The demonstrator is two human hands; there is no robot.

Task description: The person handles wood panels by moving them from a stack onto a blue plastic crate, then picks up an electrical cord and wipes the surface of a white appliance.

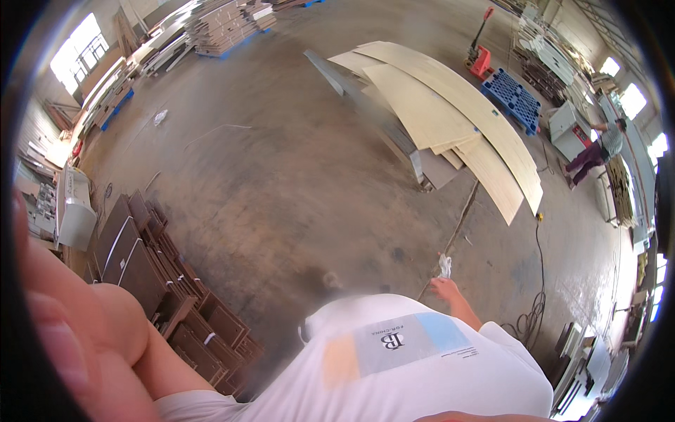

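Note:
My left hand (84, 337) is raised right up to the camera and fills the lower left edge, large and blurred. Its fingers look bent and are partly cut off by the rim, so whether they hold anything does not show. Low beside my body on the right, my right hand (441, 285) is closed on a small white crumpled thing (445, 265) that sticks up from the fingers. Its material is too small to make out. My white T-shirt (394, 373) covers the lower middle.
Pale thin boards (436, 112) lie fanned on a low stack ahead. Strapped dark brown panels (140, 267) are piled at the left. A red pallet jack (480, 62), a blue pallet (512, 100), a person (603, 149) by a cabinet and a coiled cable (531, 313) are at the right.

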